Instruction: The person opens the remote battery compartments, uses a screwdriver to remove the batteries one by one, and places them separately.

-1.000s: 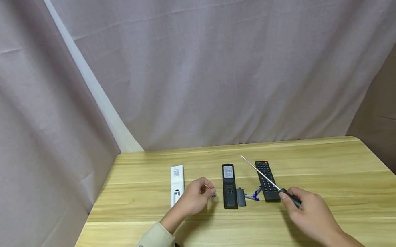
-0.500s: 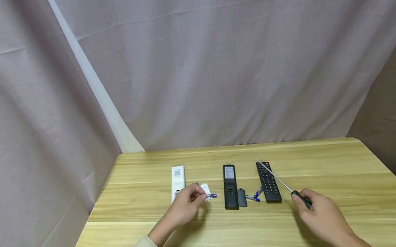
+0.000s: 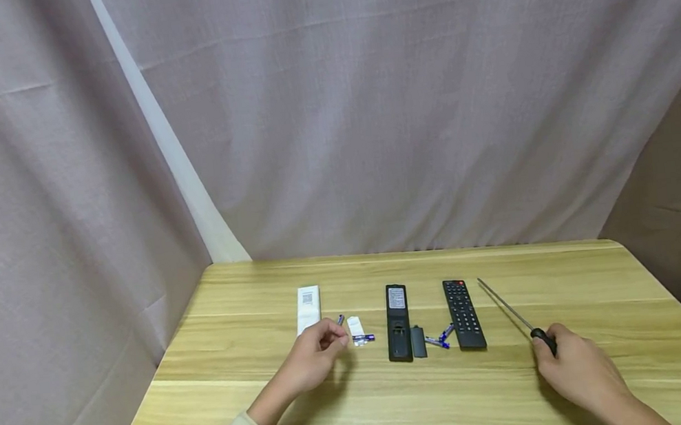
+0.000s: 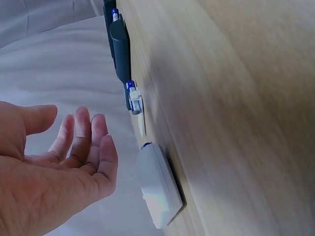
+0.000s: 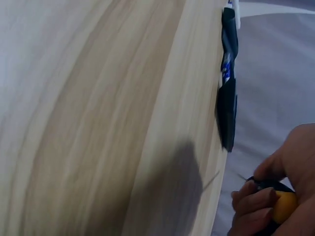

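Observation:
My left hand (image 3: 309,362) hovers over the lower end of a white remote control (image 3: 309,306), hiding that end. In the left wrist view its fingers (image 4: 106,152) are loosely bent and hold nothing. Just right of it lie a white battery cover (image 3: 355,324) with a blue battery (image 3: 364,338) across its lower end, and another battery (image 3: 341,320). My right hand (image 3: 584,365) grips the dark handle of a screwdriver (image 3: 504,303), the long metal shaft pointing up and left. Yellow shows on the screwdriver handle (image 5: 284,206) in the right wrist view.
Mid-table, a black remote (image 3: 398,324) lies back up with its battery bay uncovered. Beside it are its dark cover (image 3: 418,341) and two blue batteries (image 3: 438,343). Farther right, another black remote (image 3: 465,316) lies buttons up. Grey curtains (image 3: 367,113) rise behind the wooden table (image 3: 448,402).
My left hand has let go of a blue battery, now lying on the white cover, and drawn left toward the white remote. My right hand has moved right with the screwdriver.

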Motion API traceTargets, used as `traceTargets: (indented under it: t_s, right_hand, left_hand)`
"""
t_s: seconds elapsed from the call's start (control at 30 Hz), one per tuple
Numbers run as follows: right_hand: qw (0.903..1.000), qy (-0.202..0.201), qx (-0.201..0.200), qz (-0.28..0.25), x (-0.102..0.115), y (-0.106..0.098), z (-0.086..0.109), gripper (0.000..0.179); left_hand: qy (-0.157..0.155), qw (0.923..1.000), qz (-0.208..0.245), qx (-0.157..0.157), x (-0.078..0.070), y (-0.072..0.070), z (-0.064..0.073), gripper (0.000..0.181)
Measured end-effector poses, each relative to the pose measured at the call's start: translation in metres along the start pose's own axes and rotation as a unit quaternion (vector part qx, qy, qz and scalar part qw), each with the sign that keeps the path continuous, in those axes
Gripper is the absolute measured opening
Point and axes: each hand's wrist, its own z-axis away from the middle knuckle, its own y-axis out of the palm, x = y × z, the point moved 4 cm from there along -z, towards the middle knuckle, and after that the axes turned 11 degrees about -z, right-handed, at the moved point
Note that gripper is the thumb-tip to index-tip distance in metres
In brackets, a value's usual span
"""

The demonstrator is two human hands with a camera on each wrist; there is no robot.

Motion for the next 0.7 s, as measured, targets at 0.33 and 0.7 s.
traceTargets:
  t_s: [0.33,0.7]
  right_hand:
    - [0.997,-0.017,0.018,0.073,-0.02,0.001,-0.009,0.031]
    - [0.9925,-0.013,0.054,0.109,-0.033,-0.013,-0.026,0.034]
  left_hand:
    - [0.004,1.0,0.003,0.006,-0.003,0.0,0.0,0.014]
    - [-0.007,0.9998,0.005,0.016,-0.005,0.001,0.003,0.015]
